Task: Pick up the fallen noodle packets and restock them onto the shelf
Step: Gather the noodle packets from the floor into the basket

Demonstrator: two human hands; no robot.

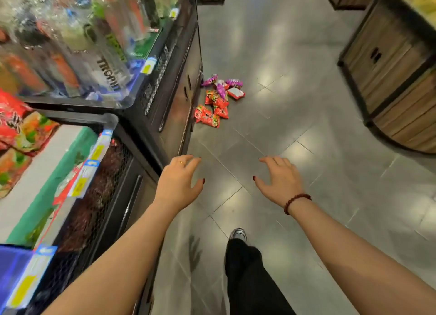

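Pile of fallen noodle packets (218, 100) on the tiled floor (295, 130), tight against the foot of the dark shelf unit (174, 97) at its far corner. Red packets sit on the near side of the pile and purple ones on the far side, with one red-and-white packet at its right edge. Several overlap, so I can't tell the count.

The left hand (179, 180) and right hand (280, 180) are both held out over the floor, palms down, well short of the pile. Fingers on both are spread apart and slightly bent, holding nothing and touching nothing. The left hand is just beside the unit's lower front edge. There's a ring (181, 162) on a left finger and a dark red bead bracelet (296, 202) on the right wrist.

The shelf (47, 173) at left has a white deck with a green strip. Red noodle packs (21, 130) are stocked at its left end, and yellow price tags (80, 185) run along the front edge. The tier above carries bottles (77, 43), blurred.

A wooden display unit (396, 79) stands across the aisle, at the floor's right edge. A black trouser leg (245, 274) and a shoe (238, 234) are on the floor between the forearms.
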